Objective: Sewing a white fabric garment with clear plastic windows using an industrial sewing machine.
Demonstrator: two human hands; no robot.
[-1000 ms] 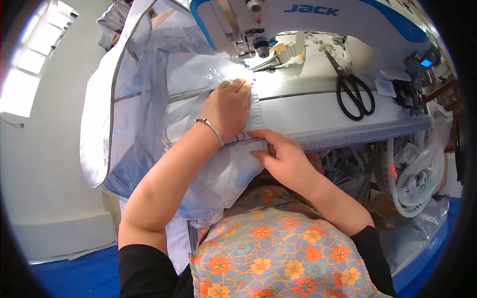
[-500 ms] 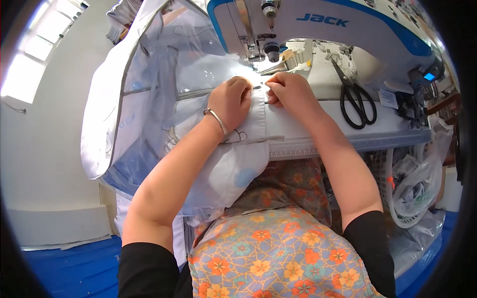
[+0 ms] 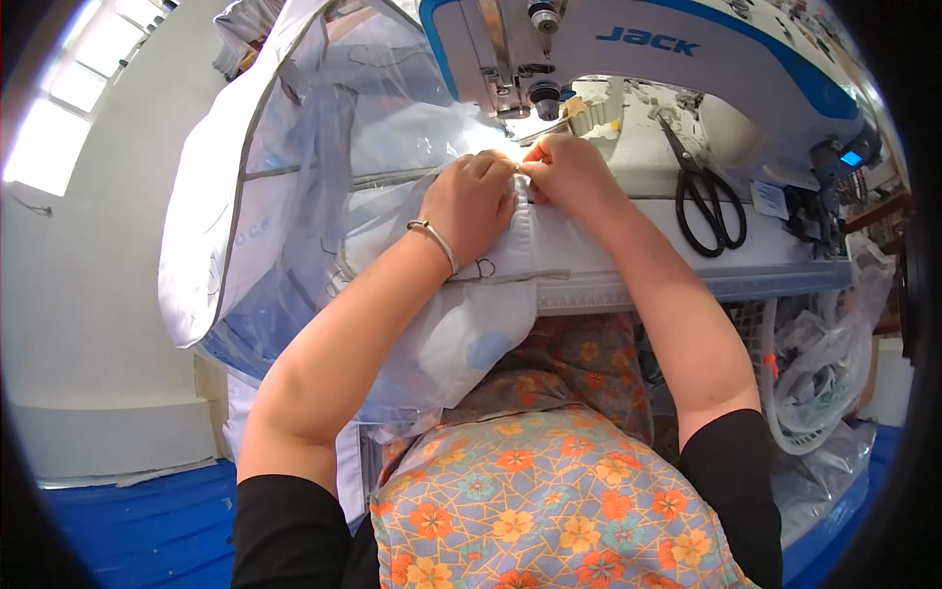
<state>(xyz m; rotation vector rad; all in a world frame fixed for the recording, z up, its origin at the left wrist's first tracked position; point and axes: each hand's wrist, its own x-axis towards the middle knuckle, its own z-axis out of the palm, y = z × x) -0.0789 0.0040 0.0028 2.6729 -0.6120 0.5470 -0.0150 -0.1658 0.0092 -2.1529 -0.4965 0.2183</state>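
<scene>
A workroom with a pale wall (image 3: 118,294) and blue floor covering (image 3: 128,520) surrounds a white tabletop (image 3: 638,231). The tabletop carries a white-and-blue sewing machine (image 3: 628,39) and, well to the right of the hands, black-handled scissors (image 3: 702,191). The cloth (image 3: 476,334), white and joined with clear plastic (image 3: 388,118), lies left of and below the machine's head, its lower part hanging over the tabletop's front edge. The left hand (image 3: 471,201) bends over the cloth, fingers curled and gripping near its right border; the right hand (image 3: 572,177) meets it there, thumb and forefinger pinching the upper end of the same puckered edge.

Progress, as judged from the lie of the material: the work appears partway along. Dark-edged borders already frame the plastic, and a gray strip (image 3: 505,279) crosses the cloth; its end projects past the puckered edge and seems untrimmed. That edge is being handled just short of the needle area, so stitching there probably remains.

Obscured: the fingertips merge with a bright lamp glare, which hides the presser foot and any thread. The knuckles cover part of the edge; the cloth's far left side passes beneath the forearm, and the machine is cut off above.
</scene>
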